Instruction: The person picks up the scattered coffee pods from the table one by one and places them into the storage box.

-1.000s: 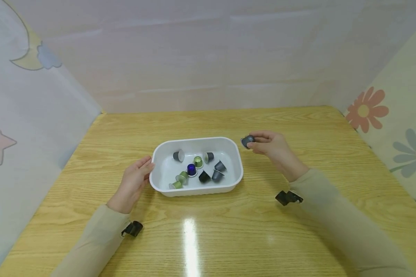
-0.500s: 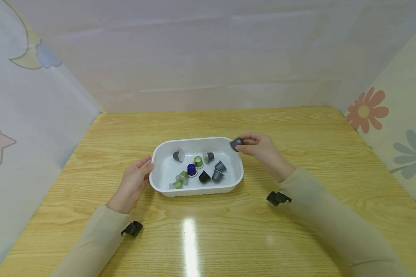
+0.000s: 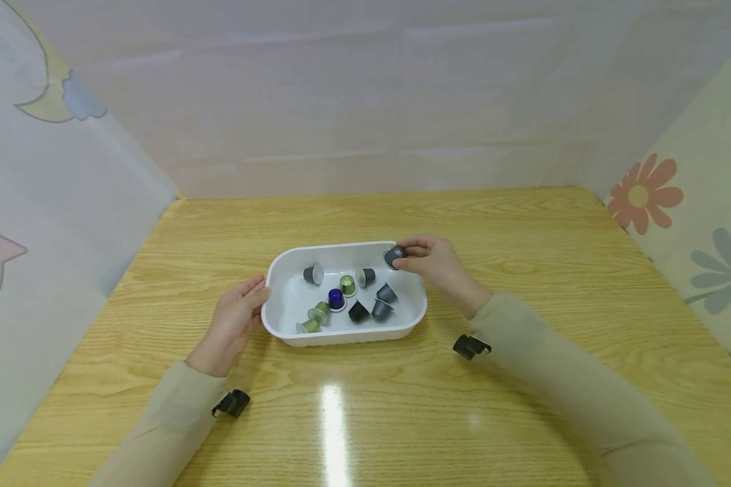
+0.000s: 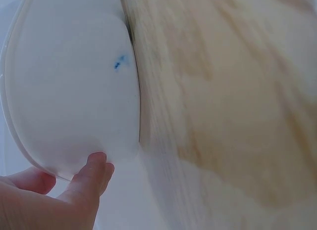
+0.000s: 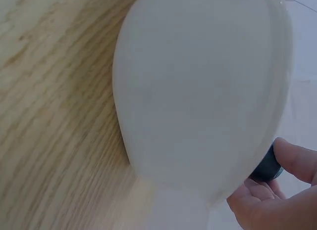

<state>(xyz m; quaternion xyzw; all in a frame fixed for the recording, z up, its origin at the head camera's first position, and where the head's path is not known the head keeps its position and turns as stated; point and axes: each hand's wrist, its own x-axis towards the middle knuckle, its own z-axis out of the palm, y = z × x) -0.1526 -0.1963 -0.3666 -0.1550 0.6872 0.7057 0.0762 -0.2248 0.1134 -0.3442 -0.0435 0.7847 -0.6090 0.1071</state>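
Observation:
In the head view my left hand (image 3: 234, 321) grips the left end of a white plastic bin (image 3: 295, 338), thumb at the rim and fingers against the outer wall. My right hand (image 3: 435, 267) pinches a dark grey coffee capsule (image 3: 394, 256) above the bin's far right corner. In the right wrist view that capsule (image 5: 267, 166) is partly hidden behind the bin (image 5: 198, 96). Several capsules lie inside: a blue capsule (image 3: 336, 298), a green capsule (image 3: 348, 285) beside it, more green ones near the left front, a black capsule (image 3: 359, 311), and grey ones such as the grey capsule (image 3: 387, 293).
The bin stands on a wooden table (image 3: 463, 419). Pale wall sheets surround its back and sides, with a printed red flower (image 3: 639, 196) at the right. Each sleeve cuff carries a small black device, such as the left device (image 3: 231, 404).
My right hand has moved left with the grey capsule, from beside the bin to over its far right corner. My left hand and the bin stay in place.

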